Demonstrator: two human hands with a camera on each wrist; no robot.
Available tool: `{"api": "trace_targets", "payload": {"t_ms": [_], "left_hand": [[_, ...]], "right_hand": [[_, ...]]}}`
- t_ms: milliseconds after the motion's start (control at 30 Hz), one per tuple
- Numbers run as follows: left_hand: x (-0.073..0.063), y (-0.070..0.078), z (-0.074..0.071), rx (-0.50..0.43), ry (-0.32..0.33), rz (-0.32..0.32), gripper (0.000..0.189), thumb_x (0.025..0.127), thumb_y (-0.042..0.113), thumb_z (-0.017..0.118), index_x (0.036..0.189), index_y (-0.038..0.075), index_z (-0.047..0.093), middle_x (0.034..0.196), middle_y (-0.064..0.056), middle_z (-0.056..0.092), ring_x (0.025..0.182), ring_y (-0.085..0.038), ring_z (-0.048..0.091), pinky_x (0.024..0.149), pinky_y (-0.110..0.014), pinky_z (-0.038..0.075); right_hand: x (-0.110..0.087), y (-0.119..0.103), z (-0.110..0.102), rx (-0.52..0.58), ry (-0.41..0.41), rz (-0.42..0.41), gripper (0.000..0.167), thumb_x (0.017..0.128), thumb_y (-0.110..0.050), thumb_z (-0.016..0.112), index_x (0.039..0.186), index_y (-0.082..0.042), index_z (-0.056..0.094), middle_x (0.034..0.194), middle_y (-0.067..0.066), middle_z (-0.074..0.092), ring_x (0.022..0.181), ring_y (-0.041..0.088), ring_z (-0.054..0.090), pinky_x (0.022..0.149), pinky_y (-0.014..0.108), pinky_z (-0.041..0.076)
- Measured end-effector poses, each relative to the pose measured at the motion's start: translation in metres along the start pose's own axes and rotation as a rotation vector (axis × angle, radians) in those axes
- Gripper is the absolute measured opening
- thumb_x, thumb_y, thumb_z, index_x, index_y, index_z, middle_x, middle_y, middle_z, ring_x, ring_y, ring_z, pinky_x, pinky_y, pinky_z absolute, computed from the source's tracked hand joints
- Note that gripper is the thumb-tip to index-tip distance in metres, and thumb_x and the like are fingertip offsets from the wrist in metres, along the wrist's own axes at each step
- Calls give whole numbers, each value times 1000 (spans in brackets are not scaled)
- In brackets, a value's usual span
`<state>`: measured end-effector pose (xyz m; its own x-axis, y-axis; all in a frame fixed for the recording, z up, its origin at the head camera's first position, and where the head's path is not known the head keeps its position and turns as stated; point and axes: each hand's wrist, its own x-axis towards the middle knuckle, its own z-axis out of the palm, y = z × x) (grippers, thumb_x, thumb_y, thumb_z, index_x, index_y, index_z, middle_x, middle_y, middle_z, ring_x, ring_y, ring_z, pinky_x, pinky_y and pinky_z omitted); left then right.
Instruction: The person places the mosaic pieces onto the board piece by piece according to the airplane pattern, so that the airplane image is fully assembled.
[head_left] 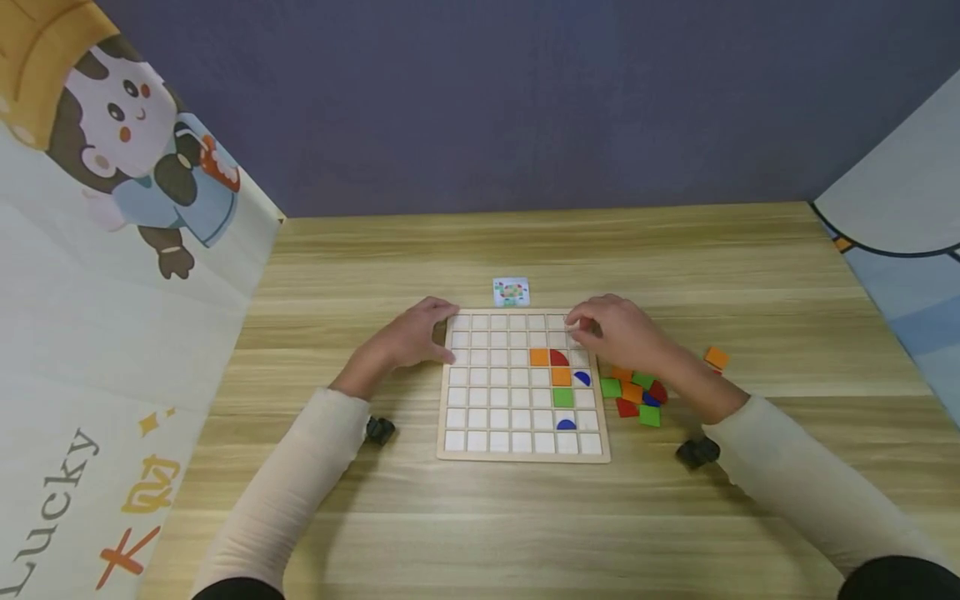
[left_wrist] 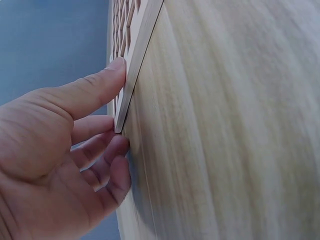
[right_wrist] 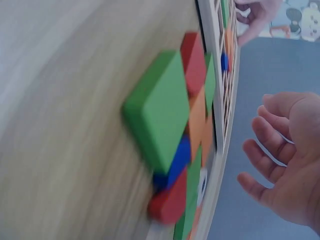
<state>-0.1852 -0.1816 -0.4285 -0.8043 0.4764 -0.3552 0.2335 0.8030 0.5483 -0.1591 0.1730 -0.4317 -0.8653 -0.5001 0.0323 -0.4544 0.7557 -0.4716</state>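
Observation:
A wooden grid board [head_left: 525, 457] with white cells lies on the table. My left hand [head_left: 414, 335] touches its left side, thumb and forefinger spread along the frame; in the left wrist view the thumb [left_wrist: 95, 90] rests against the rim near a corner. My right hand [head_left: 618, 327] is over the board's upper right corner, fingers loosely bent, with no piece visible in it. In the cells lie orange squares [head_left: 539, 357], a red quarter-circle [head_left: 558, 358], a green square [head_left: 562, 397] and blue half-circles [head_left: 582, 379].
Right of the board, partly under my right forearm, is a loose pile of coloured pieces [head_left: 632, 392], with a green square tile [right_wrist: 162, 110] nearest the right wrist camera. A small pattern card [head_left: 511, 292] lies behind the board. Walls border the table [head_left: 450, 533] at back and sides.

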Motion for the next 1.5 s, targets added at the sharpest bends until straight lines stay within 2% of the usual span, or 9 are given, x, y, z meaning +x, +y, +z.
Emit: {"api": "trace_targets", "payload": {"t_ms": [200, 367, 500, 667, 1000, 1133, 1300, 1500], "left_hand": [[3, 2, 0, -12, -17, -5, 90, 89, 25, 80, 161, 7, 28, 164, -14, 27, 149, -35, 34, 118, -49, 39], [6, 1, 0, -21, -23, -1, 90, 90, 25, 79, 161, 6, 26, 164, -14, 26, 146, -34, 39, 116, -47, 41], [7, 1, 0, -18, -17, 1, 90, 90, 25, 79, 161, 6, 27, 164, -15, 26, 145, -34, 41, 115, -47, 42], [6, 0, 0, -28, -19, 6, 90, 90, 24, 79, 161, 7, 26, 164, -15, 25, 142, -34, 44, 115, -47, 43], [7, 1, 1, -17, -31, 11, 91, 91, 25, 78, 161, 5, 24, 164, -15, 23, 135, -32, 52, 110, -44, 47], [7, -1, 2, -33, -28, 8, 90, 91, 25, 78, 161, 6, 24, 164, -14, 23, 135, -32, 51, 110, -43, 47], [6, -1, 1, -48, -24, 12, 90, 92, 24, 78, 161, 6, 25, 164, -14, 24, 135, -31, 51, 109, -44, 48], [5, -2, 1, -49, -17, 25, 89, 91, 24, 78, 161, 6, 26, 163, -15, 26, 132, -31, 53, 107, -43, 48]], "right_hand": [[-10, 27, -12, 9, 8, 32, 26, 99, -18, 65, 121, -5, 71, 105, 8, 74, 96, 25, 66, 85, 46, 57], [-19, 45, -24, 2, -5, 77, 28, 99, -17, 64, 124, -6, 69, 107, 9, 74, 94, 24, 67, 81, 45, 57], [-24, 55, -32, -7, -7, 96, 28, 100, -17, 63, 124, -5, 69, 108, 11, 74, 96, 27, 68, 83, 48, 57], [-30, 59, -38, -27, -3, 106, 27, 100, -17, 64, 124, -4, 68, 109, 12, 75, 99, 29, 69, 86, 52, 57], [-41, 65, -43, -45, 9, 157, 28, 98, -16, 67, 122, -4, 69, 105, 12, 75, 97, 30, 69, 85, 51, 56], [-44, 69, -44, -57, 3, 149, 27, 98, -17, 66, 122, -4, 69, 105, 12, 75, 97, 30, 69, 83, 51, 57], [-50, 73, -44, -97, -19, 122, 24, 97, -17, 68, 118, -5, 72, 101, 9, 76, 92, 26, 70, 81, 48, 58], [-54, 74, -43, -91, -90, 142, 17, 92, -16, 75, 108, -13, 75, 94, -2, 74, 84, 14, 65, 76, 37, 55]]}}
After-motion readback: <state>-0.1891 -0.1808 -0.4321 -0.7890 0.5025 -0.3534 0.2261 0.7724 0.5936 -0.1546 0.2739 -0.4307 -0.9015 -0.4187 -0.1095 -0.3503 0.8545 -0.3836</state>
